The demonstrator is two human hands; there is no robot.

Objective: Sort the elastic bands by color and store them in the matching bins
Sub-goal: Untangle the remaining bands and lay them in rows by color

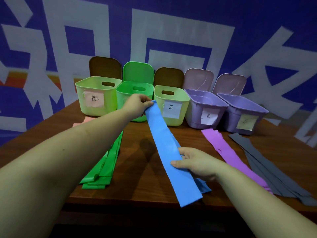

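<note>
Partly, the left forearm (72, 148) hides pink bands (84, 121).

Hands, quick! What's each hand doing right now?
Left hand: closed, pinching the far end of the blue band.
Right hand: closed on the same blue band, gripping it nearer the person.

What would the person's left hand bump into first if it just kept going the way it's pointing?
Probably the third bin, the pale green one with a white label. The left hand pinches the far end of the blue band and points forward and right toward it. Depth is hard to judge; the bright green bin sits close too.
</note>
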